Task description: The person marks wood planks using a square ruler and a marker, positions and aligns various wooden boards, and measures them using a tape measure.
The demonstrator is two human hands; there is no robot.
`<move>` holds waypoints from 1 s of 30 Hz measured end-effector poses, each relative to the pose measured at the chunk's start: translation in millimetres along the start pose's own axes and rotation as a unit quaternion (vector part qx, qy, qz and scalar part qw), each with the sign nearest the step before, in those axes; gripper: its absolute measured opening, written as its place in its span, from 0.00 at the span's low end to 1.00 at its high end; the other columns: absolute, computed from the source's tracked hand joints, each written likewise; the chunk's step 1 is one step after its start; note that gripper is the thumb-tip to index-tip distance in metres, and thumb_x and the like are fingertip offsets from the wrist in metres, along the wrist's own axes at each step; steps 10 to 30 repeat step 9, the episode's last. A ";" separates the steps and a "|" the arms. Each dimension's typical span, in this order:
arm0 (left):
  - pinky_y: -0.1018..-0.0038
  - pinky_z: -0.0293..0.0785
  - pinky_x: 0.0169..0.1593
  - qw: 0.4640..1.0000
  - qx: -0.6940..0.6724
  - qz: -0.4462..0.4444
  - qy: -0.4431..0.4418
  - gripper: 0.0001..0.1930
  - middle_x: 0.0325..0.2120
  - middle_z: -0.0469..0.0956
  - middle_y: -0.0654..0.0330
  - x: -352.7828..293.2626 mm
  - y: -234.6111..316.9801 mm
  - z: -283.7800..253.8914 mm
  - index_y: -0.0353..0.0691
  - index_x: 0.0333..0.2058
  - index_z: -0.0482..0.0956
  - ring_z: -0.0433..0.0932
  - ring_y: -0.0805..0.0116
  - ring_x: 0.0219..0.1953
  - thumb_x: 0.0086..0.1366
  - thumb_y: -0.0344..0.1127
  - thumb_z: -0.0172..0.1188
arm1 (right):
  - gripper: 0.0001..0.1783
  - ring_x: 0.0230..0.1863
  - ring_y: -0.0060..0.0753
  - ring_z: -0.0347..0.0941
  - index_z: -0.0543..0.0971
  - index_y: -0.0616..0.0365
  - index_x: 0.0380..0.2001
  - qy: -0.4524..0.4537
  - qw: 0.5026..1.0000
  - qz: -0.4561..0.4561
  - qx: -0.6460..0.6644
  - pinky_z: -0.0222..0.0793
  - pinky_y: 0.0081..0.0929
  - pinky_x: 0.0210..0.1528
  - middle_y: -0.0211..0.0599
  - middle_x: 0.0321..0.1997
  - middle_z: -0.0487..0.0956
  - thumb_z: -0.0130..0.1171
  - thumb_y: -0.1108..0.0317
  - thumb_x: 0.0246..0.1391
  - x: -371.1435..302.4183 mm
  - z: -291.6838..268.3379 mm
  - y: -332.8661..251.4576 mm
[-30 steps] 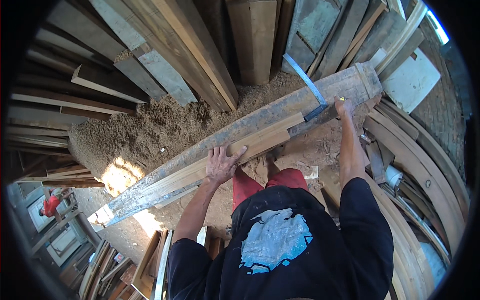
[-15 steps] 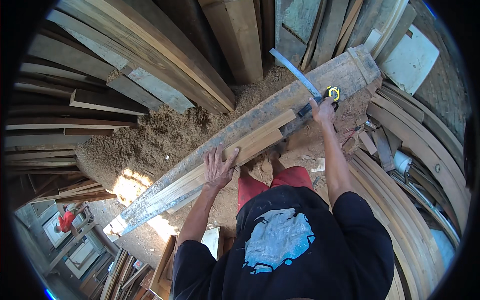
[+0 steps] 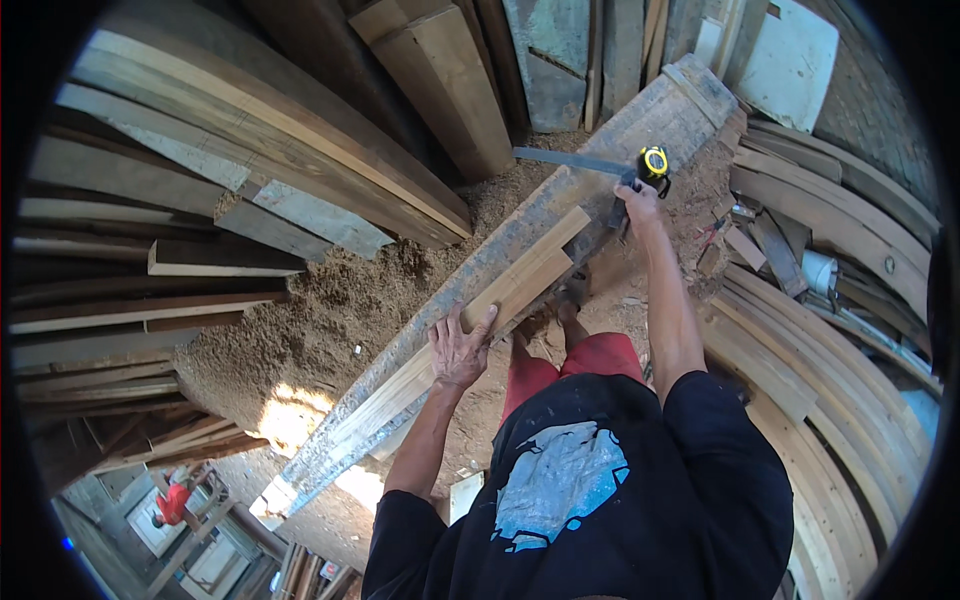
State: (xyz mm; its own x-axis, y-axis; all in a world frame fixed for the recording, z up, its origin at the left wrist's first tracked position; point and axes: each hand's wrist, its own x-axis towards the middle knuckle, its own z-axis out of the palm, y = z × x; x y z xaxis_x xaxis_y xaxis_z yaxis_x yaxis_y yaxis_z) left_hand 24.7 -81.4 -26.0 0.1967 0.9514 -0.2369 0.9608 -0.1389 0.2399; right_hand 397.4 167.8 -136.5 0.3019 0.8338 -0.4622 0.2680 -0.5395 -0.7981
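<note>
Two pale wooden strips (image 3: 530, 268) lie side by side along a long, worn plank bench (image 3: 660, 125). My left hand (image 3: 460, 350) rests on the strips with its fingers spread. Further right, over the bench, my right hand (image 3: 641, 202) is closed around a try square (image 3: 570, 159), gripped near the corner. The square's metal blade points left across the bench, and its dark stock hangs down past my fingers. A yellow and black tape measure (image 3: 653, 162) is right by this hand; whether it touches my fingers I cannot tell.
Thick timber beams (image 3: 300, 130) lean in from the far left. Sawdust (image 3: 330, 300) covers the ground beyond the bench. Stacked boards (image 3: 800, 380) curve along the right, near a white cup-like container (image 3: 819, 272). A person in red (image 3: 174, 502) is at the lower left.
The try square has turned, its blade swinging from slanting up and away to nearly level leftward. The whole view has shifted slightly. My left hand stays on the strips.
</note>
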 end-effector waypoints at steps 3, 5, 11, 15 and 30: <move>0.46 0.64 0.57 1.000 0.002 0.014 0.007 0.41 0.63 0.62 0.45 -1.2 -2.0 6.7 0.77 0.69 0.62 0.67 0.42 0.57 0.59 0.40 0.67 | 0.08 0.31 0.15 0.66 0.82 0.57 0.33 -0.026 0.972 -0.051 0.229 0.62 0.22 0.33 0.17 0.30 0.74 0.62 0.64 0.61 -24.4 -9.2 -5.6; 0.46 0.64 0.57 0.999 0.012 0.029 0.007 0.42 0.63 0.62 0.45 -2.9 -5.8 6.3 0.77 0.70 0.61 0.67 0.41 0.57 0.59 0.41 0.67 | 0.11 0.30 0.16 0.65 0.82 0.57 0.34 0.070 0.968 -0.130 0.205 0.63 0.24 0.34 0.18 0.29 0.74 0.60 0.61 0.65 -53.9 -14.4 -31.4; 0.45 0.63 0.57 0.998 0.035 0.038 0.019 0.48 0.65 0.60 0.45 -0.9 -9.5 14.1 0.75 0.72 0.57 0.67 0.42 0.57 0.54 0.45 0.72 | 0.16 0.32 0.16 0.64 0.82 0.55 0.35 0.143 0.950 -0.236 0.147 0.62 0.22 0.36 0.18 0.29 0.73 0.58 0.54 0.69 -124.7 -42.7 -52.9; 0.45 0.63 0.57 0.998 0.035 0.038 0.019 0.48 0.65 0.60 0.45 -0.9 -9.5 14.1 0.75 0.72 0.57 0.67 0.42 0.57 0.54 0.45 0.72 | 0.16 0.32 0.16 0.64 0.82 0.55 0.35 0.143 0.950 -0.236 0.147 0.62 0.22 0.36 0.18 0.29 0.73 0.58 0.54 0.69 -124.7 -42.7 -52.9; 0.45 0.63 0.57 0.998 0.035 0.038 0.019 0.48 0.65 0.60 0.45 -0.9 -9.5 14.1 0.75 0.72 0.57 0.67 0.42 0.57 0.54 0.45 0.72 | 0.16 0.32 0.16 0.64 0.82 0.55 0.35 0.143 0.950 -0.236 0.147 0.62 0.22 0.36 0.18 0.29 0.73 0.58 0.54 0.69 -124.7 -42.7 -52.9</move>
